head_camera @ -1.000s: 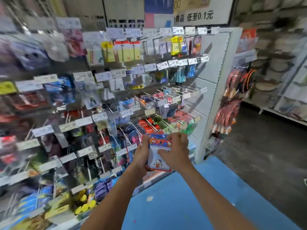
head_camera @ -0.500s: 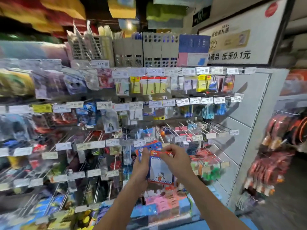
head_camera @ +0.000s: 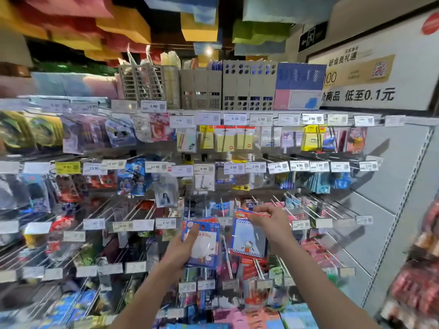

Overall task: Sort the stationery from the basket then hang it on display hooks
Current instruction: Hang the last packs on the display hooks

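Note:
My left hand (head_camera: 183,248) grips a small stack of blue-bordered cartoon notepad packs (head_camera: 204,245) by their left edge, held upright in front of the display. My right hand (head_camera: 270,222) pinches the red top of one separate notepad pack (head_camera: 249,238), blue with a cartoon cat, lifted up to the right of the stack near the metal display hooks (head_camera: 268,205). The basket is out of view.
A pegboard wall of hooks (head_camera: 133,210) with packaged stationery and white price tags (head_camera: 166,223) fills the view. Grey file organisers (head_camera: 247,86) stand on the top shelf. A white end panel (head_camera: 389,176) and a rack of red goods (head_camera: 418,281) lie to the right.
The two hands have drawn apart: my right hand has pulled one pack off the stack and raised it rightward. The camera has tilted up toward the shelves.

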Tool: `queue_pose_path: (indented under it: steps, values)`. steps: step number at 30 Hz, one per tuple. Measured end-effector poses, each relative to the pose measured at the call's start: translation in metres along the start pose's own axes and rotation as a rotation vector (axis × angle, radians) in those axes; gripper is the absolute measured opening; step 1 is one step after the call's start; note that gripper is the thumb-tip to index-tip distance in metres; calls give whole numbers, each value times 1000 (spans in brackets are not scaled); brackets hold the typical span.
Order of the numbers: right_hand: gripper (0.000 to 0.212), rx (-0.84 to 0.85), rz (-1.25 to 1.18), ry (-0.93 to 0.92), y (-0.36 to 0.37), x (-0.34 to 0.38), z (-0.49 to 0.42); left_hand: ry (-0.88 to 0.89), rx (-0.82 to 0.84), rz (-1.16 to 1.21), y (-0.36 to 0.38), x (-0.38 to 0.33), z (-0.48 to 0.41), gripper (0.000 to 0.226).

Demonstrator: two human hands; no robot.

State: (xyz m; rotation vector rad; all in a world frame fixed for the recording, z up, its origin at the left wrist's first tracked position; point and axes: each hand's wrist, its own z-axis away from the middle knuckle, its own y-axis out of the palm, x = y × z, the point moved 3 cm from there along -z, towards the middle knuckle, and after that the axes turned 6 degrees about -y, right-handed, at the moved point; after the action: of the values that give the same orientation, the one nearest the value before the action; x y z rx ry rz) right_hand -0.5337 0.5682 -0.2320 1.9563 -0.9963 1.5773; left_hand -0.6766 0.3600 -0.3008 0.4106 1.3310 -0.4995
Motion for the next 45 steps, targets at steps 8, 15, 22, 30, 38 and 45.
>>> queue_pose_path:
  steps: [8,15,22,30,38,45]
  values:
    - [15,75,95,-150,29,7,-59,214,431,-436,20,-46,-35,37]
    - [17,113,-4,-129,42,-4,-94,247,504,-342,41,-54,-63,38]
    - [17,149,-68,-62,33,-29,-132,242,507,-379,68,-65,-94,44]
    - [43,383,-463,174,23,-62,-170,265,393,-354,81,-73,-128,40]
    - [21,524,-145,125,24,-92,-181,366,305,-476,79,-75,-137,27]
    - [27,349,-53,101,7,-113,-201,470,227,-971,69,-97,-168,60]
